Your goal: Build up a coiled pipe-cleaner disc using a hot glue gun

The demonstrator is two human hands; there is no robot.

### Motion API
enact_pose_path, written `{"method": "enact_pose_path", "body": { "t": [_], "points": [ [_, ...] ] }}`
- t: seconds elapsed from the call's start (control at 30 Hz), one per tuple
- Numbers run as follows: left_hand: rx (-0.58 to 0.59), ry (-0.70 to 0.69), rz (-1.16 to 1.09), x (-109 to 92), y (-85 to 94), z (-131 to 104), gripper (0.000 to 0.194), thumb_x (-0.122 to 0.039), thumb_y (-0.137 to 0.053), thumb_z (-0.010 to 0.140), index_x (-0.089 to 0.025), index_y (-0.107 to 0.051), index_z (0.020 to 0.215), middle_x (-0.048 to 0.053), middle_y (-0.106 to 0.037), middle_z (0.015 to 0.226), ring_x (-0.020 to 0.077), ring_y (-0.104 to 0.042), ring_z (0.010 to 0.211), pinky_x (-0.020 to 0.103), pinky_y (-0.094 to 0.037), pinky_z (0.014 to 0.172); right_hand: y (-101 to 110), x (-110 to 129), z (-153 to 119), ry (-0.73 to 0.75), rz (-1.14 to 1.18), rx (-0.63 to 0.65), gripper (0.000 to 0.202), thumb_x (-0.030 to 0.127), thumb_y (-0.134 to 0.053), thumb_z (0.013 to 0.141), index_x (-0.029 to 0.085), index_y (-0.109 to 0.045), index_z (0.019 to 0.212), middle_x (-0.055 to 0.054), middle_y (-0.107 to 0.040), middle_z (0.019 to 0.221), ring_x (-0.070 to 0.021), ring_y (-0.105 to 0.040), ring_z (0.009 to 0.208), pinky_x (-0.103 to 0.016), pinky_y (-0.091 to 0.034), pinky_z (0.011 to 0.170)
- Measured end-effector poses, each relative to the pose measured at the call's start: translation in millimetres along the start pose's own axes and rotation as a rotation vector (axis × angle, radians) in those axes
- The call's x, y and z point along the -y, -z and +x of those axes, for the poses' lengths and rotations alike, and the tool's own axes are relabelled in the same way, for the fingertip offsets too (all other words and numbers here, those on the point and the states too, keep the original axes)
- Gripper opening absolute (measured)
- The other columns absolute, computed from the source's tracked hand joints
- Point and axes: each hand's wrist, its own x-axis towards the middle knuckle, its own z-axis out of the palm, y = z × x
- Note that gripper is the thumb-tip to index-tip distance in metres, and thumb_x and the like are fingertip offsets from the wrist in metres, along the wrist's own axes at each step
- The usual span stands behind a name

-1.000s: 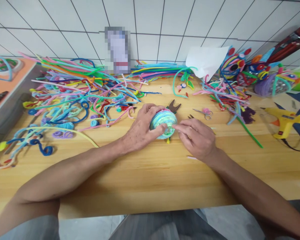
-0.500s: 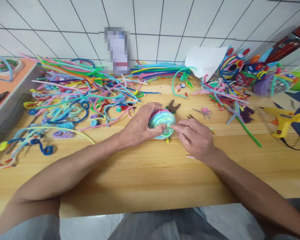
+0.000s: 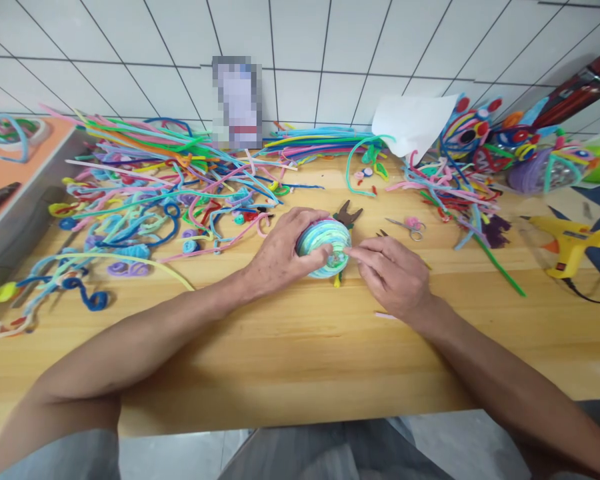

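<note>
A round piece wound with blue, green and pink pipe cleaners (image 3: 325, 235) is gripped from the left by my left hand (image 3: 285, 250), thumb across its near face. My right hand (image 3: 397, 273) is closed in a pinch at the right side of this piece, its fingertips close to the greenish centre. Whatever sits between those fingertips is too small to make out. Just behind the round piece lie pliers (image 3: 349, 213) with dark jaws open. Small scissors (image 3: 410, 229) rest beyond my right hand, and a dark pointed tool tip shows behind its knuckles.
Loose and coiled pipe cleaners (image 3: 145, 193) cover the left and back of the table (image 3: 280, 360). A yellow glue gun (image 3: 570, 243) lies at the right. Decorated figures (image 3: 465, 133) and a white sheet (image 3: 413, 123) stand by the tiled wall. A blurred-out upright object (image 3: 239, 100) leans there too.
The round piece has turned slightly in my left hand, showing less pink on top. My right hand has shifted a little to the right, and its pinch stays closed.
</note>
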Motion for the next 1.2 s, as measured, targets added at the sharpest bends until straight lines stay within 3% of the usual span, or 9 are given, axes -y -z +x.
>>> {"method": "enact_pose_path", "body": {
  "t": [0.23,0.33,0.57,0.7,0.93,1.2],
  "points": [
    [0.003,0.011,-0.010,-6,-2.0,-4,0.042,-0.038,-0.065,0.099,-0.019,-0.062,0.136,0.012,-0.072,0.135,0.0264,-0.065,0.129,0.045,-0.052,0.114,2,1,1,-0.012,-0.005,-0.008,0.046,0.001,-0.061,0.096,0.028,-0.072,0.132,-0.005,-0.079,0.107,-0.0182,-0.076,0.095,-0.032,-0.063,0.083],
    [0.018,0.016,-0.020,-8,-0.6,-3,0.039,-0.039,-0.064,0.100,-0.018,-0.061,0.133,0.012,-0.071,0.132,0.0263,-0.064,0.127,0.044,-0.051,0.113,3,1,2,-0.001,-0.008,-0.007,0.044,0.001,-0.062,0.095,0.025,-0.073,0.130,-0.006,-0.079,0.106,-0.0185,-0.076,0.095,-0.032,-0.063,0.083],
    [0.157,0.117,-0.089,-12,7.3,0,0.047,-0.049,-0.061,0.098,-0.019,-0.052,0.134,0.015,-0.065,0.139,0.0302,-0.062,0.130,0.049,-0.052,0.112,3,7,4,0.025,-0.008,-0.011,0.042,0.002,-0.063,0.096,0.026,-0.073,0.129,-0.005,-0.079,0.103,-0.0178,-0.075,0.092,-0.030,-0.062,0.080],
    [0.202,0.155,-0.079,-13,9.6,2,0.049,-0.049,-0.065,0.096,-0.019,-0.053,0.133,0.014,-0.067,0.132,0.0301,-0.065,0.121,0.049,-0.054,0.107,2,9,4,0.036,-0.024,-0.008,0.040,0.003,-0.065,0.096,0.026,-0.073,0.127,-0.006,-0.079,0.102,-0.0175,-0.075,0.090,-0.030,-0.061,0.078],
    [0.117,0.102,-0.024,-6,6.4,-1,0.048,-0.046,-0.058,0.101,-0.019,-0.056,0.140,0.013,-0.068,0.142,0.0294,-0.062,0.134,0.048,-0.047,0.121,2,2,2,0.014,-0.020,-0.014,0.044,0.002,-0.065,0.094,0.025,-0.073,0.130,-0.005,-0.080,0.106,-0.0180,-0.075,0.094,-0.031,-0.063,0.083],
    [0.098,0.058,0.002,-5,0.6,-8,0.050,-0.048,-0.054,0.107,-0.020,-0.054,0.148,0.015,-0.064,0.146,0.0291,-0.057,0.137,0.049,-0.045,0.122,4,4,4,-0.025,0.039,-0.006,0.049,0.001,-0.064,0.094,0.029,-0.073,0.133,-0.004,-0.082,0.108,-0.0190,-0.078,0.095,-0.034,-0.065,0.085]
  ]
}}
